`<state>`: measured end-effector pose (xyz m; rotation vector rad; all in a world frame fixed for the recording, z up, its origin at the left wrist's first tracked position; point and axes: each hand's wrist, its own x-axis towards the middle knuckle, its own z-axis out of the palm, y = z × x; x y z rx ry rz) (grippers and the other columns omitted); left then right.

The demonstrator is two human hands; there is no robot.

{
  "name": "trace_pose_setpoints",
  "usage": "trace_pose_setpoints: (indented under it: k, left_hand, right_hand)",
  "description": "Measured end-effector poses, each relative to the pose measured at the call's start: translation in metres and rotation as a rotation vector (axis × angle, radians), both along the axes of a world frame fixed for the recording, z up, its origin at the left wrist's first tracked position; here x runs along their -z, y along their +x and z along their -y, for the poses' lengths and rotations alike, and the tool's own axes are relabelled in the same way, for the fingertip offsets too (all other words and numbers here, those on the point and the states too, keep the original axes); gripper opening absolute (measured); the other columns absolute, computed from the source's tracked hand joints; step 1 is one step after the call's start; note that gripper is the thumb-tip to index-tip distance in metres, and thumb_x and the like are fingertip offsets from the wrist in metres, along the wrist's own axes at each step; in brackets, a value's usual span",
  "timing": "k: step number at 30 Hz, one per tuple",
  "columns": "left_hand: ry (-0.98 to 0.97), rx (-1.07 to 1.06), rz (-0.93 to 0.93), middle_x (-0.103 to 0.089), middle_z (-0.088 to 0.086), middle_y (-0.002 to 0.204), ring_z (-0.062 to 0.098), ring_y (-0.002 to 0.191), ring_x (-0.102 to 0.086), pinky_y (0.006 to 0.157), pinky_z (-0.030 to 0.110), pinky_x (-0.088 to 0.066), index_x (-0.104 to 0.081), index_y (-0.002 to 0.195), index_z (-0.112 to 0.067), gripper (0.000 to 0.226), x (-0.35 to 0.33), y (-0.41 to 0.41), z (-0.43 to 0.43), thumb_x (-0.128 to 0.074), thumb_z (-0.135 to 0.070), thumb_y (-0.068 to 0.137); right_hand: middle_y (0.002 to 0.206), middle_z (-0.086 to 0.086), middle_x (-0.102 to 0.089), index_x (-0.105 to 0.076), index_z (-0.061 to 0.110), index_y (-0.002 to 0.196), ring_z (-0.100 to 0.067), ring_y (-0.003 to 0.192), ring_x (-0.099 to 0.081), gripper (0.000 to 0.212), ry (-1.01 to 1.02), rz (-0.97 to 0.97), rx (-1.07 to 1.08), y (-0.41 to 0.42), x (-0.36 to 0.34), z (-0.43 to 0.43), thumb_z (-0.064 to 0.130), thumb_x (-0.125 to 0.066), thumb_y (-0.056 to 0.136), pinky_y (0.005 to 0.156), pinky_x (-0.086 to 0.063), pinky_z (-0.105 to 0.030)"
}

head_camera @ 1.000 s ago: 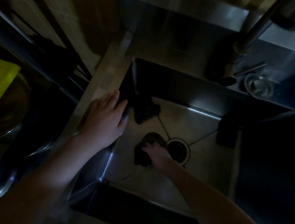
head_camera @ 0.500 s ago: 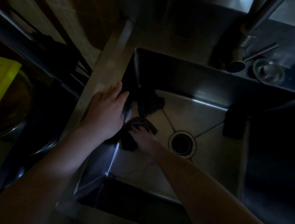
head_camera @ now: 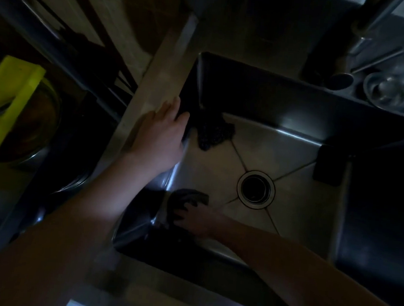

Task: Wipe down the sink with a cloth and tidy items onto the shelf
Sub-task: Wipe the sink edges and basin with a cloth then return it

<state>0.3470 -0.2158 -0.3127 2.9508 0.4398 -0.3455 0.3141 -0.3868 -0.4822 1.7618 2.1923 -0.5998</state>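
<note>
Head view: wiping under way, tidying not begun.
Your right hand (head_camera: 195,218) presses the cloth (head_camera: 189,196) on the sink (head_camera: 269,146) floor, below frame centre, grip unclear; left hand (head_camera: 160,137) rests on the rim, fingers released; a mesh pad (head_camera: 213,133) sits inside.

One sink (head_camera: 280,154), one drain (head_camera: 255,189), one faucet (head_camera: 373,20), one cloth (head_camera: 189,195), one mesh rag (head_camera: 213,132), two hands (head_camera: 158,137) (head_camera: 199,219), one yellow board (head_camera: 9,104).
</note>
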Motion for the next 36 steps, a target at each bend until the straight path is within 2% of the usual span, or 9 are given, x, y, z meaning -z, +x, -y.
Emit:
trace_pose_setpoints:
  k: [3,7,10,18,22,24,28,32,36]
  left_hand:
    - [0.0,-0.003,0.01,-0.014,0.018,0.155,0.031,0.141,-0.019,0.109,0.046,-0.027,-0.037,0.136,-0.008,0.06,0.002,0.001,-0.001,-0.055,-0.012,0.079]
    - [-0.017,0.001,0.036,-0.019,0.017,0.155,0.03,0.14,-0.022,0.106,0.047,-0.03,-0.038,0.137,-0.009,0.063,0.002,0.002,-0.005,-0.057,-0.01,0.078]
    - [-0.023,0.0,0.023,-0.015,0.014,0.156,0.027,0.142,-0.018,0.105,0.05,-0.028,-0.036,0.139,-0.012,0.063,0.005,0.001,-0.007,-0.057,-0.013,0.08]
    - [-0.046,0.008,0.022,-0.009,0.007,0.158,0.027,0.143,-0.016,0.109,0.052,-0.024,-0.036,0.14,-0.017,0.062,0.002,-0.024,0.011,-0.055,-0.014,0.082]
    - [-0.063,0.012,0.04,-0.01,0.006,0.158,0.028,0.143,-0.017,0.108,0.051,-0.024,-0.037,0.14,-0.017,0.056,-0.002,-0.044,0.03,-0.051,-0.013,0.086]
    - [-0.037,0.012,0.043,-0.013,0.006,0.158,0.028,0.143,-0.02,0.105,0.05,-0.028,-0.038,0.139,-0.019,0.055,-0.006,-0.052,0.037,-0.052,-0.014,0.086]
    - [0.012,0.009,0.04,-0.02,0.011,0.156,0.031,0.14,-0.027,0.101,0.046,-0.033,-0.041,0.138,-0.018,0.056,-0.022,-0.062,0.05,-0.056,-0.016,0.085]
    - [0.003,-0.027,0.024,-0.015,0.007,0.157,0.027,0.142,-0.02,0.108,0.043,-0.025,-0.036,0.142,-0.02,0.055,-0.039,-0.071,0.067,-0.051,-0.02,0.089]
    - [-0.041,-0.081,-0.003,-0.006,0.003,0.159,0.023,0.144,-0.012,0.112,0.037,-0.019,-0.025,0.146,-0.024,0.055,-0.058,-0.077,0.084,-0.043,-0.024,0.094]
  right_hand:
    - [0.141,-0.006,-0.042,-0.051,0.021,0.128,-0.031,0.123,-0.044,0.036,-0.089,-0.108,0.005,-0.004,-0.002,0.019,0.029,-0.034,0.098,0.091,-0.045,-0.041]
    - [0.143,-0.008,-0.036,-0.05,0.019,0.13,-0.034,0.125,-0.038,0.038,-0.193,-0.157,0.072,0.02,-0.013,0.047,0.012,-0.046,0.093,0.083,-0.05,-0.044]
    - [0.142,-0.008,-0.036,-0.051,0.018,0.131,-0.034,0.123,-0.039,0.04,-0.234,-0.159,0.134,0.044,-0.018,0.077,0.008,-0.049,0.092,0.077,-0.047,-0.042]
    - [0.145,-0.007,-0.033,-0.051,0.012,0.129,-0.032,0.124,-0.038,0.038,-0.373,-0.024,0.318,0.09,-0.034,0.127,0.007,-0.049,0.092,0.088,-0.044,-0.042]
    - [0.146,-0.01,-0.031,-0.048,0.007,0.133,-0.035,0.13,-0.032,0.042,-0.488,0.096,0.397,0.099,-0.047,0.138,0.004,-0.051,0.091,0.097,-0.043,-0.051]
    - [0.146,-0.01,-0.03,-0.047,0.008,0.133,-0.035,0.13,-0.031,0.041,-0.456,0.117,0.514,0.102,-0.055,0.144,0.007,-0.05,0.092,0.095,-0.043,-0.052]
    - [0.146,-0.005,-0.029,-0.043,0.017,0.135,-0.031,0.131,-0.033,0.044,-0.258,0.125,0.716,0.112,-0.073,0.152,0.012,-0.049,0.092,0.09,-0.048,-0.041]
    - [0.145,-0.001,-0.029,-0.042,0.024,0.137,-0.028,0.129,-0.034,0.053,-0.118,0.032,0.864,0.117,-0.094,0.153,0.016,-0.057,0.087,0.087,-0.051,-0.04]
    - [0.145,0.001,-0.03,-0.043,0.027,0.138,-0.025,0.131,-0.032,0.057,-0.025,-0.054,0.947,0.118,-0.124,0.155,0.015,-0.059,0.084,0.093,-0.051,-0.039]
